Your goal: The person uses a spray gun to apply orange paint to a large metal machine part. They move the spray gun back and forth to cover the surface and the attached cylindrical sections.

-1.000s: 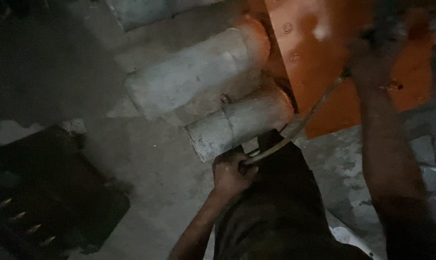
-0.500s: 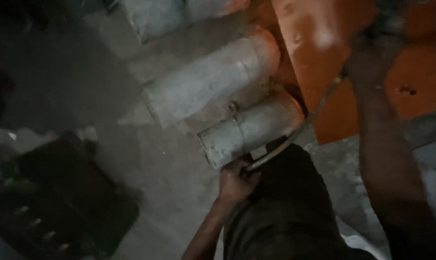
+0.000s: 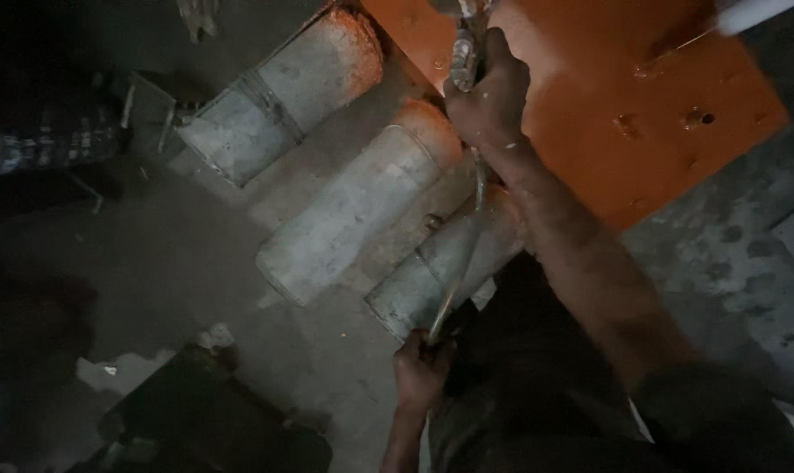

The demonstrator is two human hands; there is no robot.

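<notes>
Holding the spray gun (image 3: 464,61) up at twelve o'clock, my right hand (image 3: 489,96) has its grip clamped around the handle, fingers wrapped tight, with the nozzle end blurred at the top edge so I cannot tell exactly where it points. My left hand (image 3: 421,372), down at six o'clock, has its grip closed on the hose (image 3: 467,254), which runs in one slack curve from the gun across the nearest cylinder (image 3: 441,271) to my fist.

The orange steel plate (image 3: 607,105) fills the one to two o'clock part of the view, freshly coloured and pierced by small holes. Three grey cylinders lie side by side on the concrete floor (image 3: 195,254): the nearest at centre, a middle cylinder (image 3: 353,210) at ten o'clock of it, and a far cylinder (image 3: 283,92) toward eleven o'clock, their upper ends dusted orange.

To do this well, I judge the left hand should keep the hose lifted clear of the wet orange surface and feed slack so it never tugs the gun. My right wrist should stay firm, the gun square to the plate, moving in even overlapping passes. The light is poor, so thin patches would be easy to miss.
</notes>
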